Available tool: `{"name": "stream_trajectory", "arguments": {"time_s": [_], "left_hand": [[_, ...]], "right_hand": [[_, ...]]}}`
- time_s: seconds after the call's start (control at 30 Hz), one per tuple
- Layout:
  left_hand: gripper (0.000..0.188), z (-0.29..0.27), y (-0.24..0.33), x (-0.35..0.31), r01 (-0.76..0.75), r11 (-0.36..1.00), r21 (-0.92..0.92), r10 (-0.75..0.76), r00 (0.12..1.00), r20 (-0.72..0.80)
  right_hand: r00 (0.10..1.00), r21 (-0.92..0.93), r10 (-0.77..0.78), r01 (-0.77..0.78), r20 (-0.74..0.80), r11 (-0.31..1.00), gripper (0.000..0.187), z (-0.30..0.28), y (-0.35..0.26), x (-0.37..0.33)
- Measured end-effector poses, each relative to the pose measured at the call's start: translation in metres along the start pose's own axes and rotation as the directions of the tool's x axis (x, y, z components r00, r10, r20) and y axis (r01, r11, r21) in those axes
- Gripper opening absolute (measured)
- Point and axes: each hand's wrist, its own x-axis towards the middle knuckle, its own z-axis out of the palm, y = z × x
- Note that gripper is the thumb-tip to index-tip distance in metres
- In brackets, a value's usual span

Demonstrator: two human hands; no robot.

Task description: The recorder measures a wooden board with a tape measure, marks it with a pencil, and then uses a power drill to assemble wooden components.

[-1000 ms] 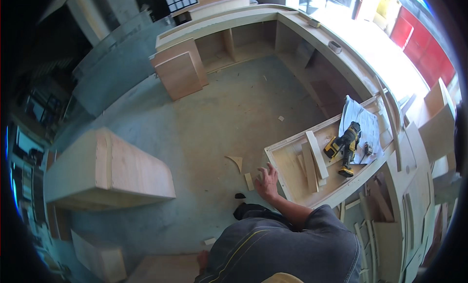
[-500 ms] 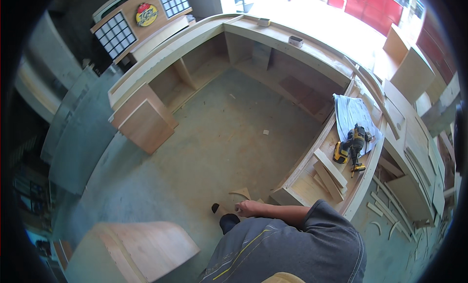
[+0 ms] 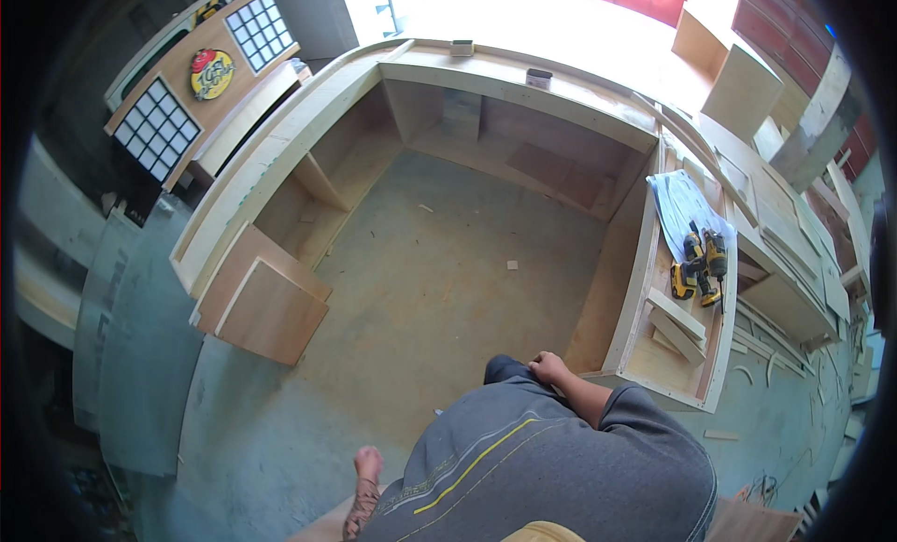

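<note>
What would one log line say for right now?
right hand: by knee, next to counter | left hand: not in view | drill: lying on counter, apart from hand

A wooden sign panel (image 3: 201, 84) leans at the upper left, just outside the long plywood counter (image 3: 280, 159) and tilted along its outer edge. The panel is a long rectangle with a plain wood frame. It carries 2 white grids (image 3: 157, 140) of small square cells set in dark lines, one at the lower left end and one at the upper right end. Between them sits a round yellow emblem (image 3: 211, 75) with a red patch at its top left and dark lettering across it. On the desk at the right lies a pale printed sheet (image 3: 680, 206), rumpled, with fine blue lines, touching the yellow and black power tool (image 3: 701, 262) at its lower edge. No packages or screens show.
</note>
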Motion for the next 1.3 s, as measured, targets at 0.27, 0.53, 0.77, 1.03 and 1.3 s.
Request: {"name": "stream_trajectory", "arguments": {"time_s": [0.27,0.53,0.77,1.03,1.3], "left_hand": [[0.020,0.015,0.206,0.125,-0.118,0.983,-0.142,0.120,0.993,0.005],[0.024,0.102,0.323,0.185,-0.445,0.805,0.392,0.344,0.889,0.304],[0.029,0.127,0.467,0.263,-0.371,0.873,0.315,0.295,0.918,0.264],[0.042,0.130,0.648,0.405,-0.482,0.835,0.265,0.311,0.811,0.495],[0.038,0.164,0.865,0.550,-0.631,0.532,0.565,0.225,0.749,0.623]], "right_hand": [[0.987,0.084,0.152,-0.155,0.046,0.984,0.043,0.004,-0.033,0.093],[0.957,0.162,0.278,-0.288,0.087,0.944,0.044,-0.051,-0.076,0.273],[0.980,0.215,0.149,-0.119,-0.130,0.969,0.045,-0.183,-0.172,0.420],[0.915,0.477,0.317,-0.169,-0.249,0.863,0.035,-0.226,-0.230,0.570],[0.818,0.681,0.569,-0.371,-0.082,0.631,0.030,-0.230,-0.249,0.584]]}}
